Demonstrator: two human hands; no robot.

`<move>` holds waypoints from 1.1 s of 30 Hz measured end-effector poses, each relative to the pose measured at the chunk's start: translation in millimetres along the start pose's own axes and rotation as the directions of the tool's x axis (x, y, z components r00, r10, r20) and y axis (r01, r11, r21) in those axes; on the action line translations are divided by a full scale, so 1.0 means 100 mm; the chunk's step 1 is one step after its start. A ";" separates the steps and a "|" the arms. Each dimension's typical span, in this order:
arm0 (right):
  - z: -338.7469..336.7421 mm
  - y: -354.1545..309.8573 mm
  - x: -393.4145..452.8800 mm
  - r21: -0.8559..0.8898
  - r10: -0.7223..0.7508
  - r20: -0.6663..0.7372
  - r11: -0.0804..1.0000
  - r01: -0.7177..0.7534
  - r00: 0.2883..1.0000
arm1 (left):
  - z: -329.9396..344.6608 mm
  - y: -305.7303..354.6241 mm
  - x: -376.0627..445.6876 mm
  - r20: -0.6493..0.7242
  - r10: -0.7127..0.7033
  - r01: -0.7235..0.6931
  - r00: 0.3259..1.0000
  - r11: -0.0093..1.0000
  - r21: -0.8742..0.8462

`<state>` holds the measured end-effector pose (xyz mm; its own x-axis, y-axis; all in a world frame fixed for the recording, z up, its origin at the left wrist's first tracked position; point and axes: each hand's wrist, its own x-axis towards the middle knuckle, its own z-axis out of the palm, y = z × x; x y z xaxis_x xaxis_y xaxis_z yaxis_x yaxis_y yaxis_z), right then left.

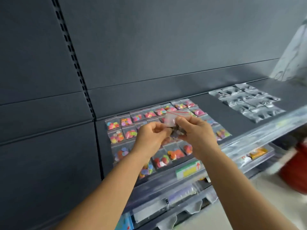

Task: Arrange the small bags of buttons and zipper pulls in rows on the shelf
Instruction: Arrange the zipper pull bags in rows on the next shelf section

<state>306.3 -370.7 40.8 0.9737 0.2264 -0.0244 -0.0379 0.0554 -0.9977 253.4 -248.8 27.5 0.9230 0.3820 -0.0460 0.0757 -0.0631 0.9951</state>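
Both hands hover over the dark shelf and share one small clear bag with a red zip line and dark pieces at its bottom. My left hand pinches its left side, my right hand pinches its right side. Beneath them, rows of small bags of colourful buttons cover the shelf's left part. Farther right lie rows of small bags of dark zipper pulls. My hands hide several button bags.
A large crumpled clear plastic bag hangs at the upper right. The shelf's front edge has a clear price strip with a green and yellow label. Lower shelves hold packaged goods. A red object stands on the floor at right.
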 end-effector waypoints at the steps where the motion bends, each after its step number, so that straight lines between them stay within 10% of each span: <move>1: -0.19 -0.03 0.01 0.013 -0.007 -0.029 1.000 0.007 1.000 | 0.17 0.02 0.00 0.034 -0.007 0.007 0.999 1.000 -0.004; 12: -2.13 -0.27 0.12 0.094 0.012 -0.285 0.995 0.015 0.959 | 1.99 0.23 0.02 0.241 -0.008 0.012 0.970 1.000 -0.014; 33: -4.07 -0.23 0.81 -0.011 0.025 -0.358 0.999 -0.031 0.933 | 4.21 0.36 0.98 0.412 0.131 -0.101 0.902 0.990 -0.095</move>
<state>477.0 -749.7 35.9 0.9883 -0.1354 -0.0702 -0.0656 0.0378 -0.9971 505.0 -601.5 22.0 0.9976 -0.0433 0.0534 -0.0540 -0.0139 0.9984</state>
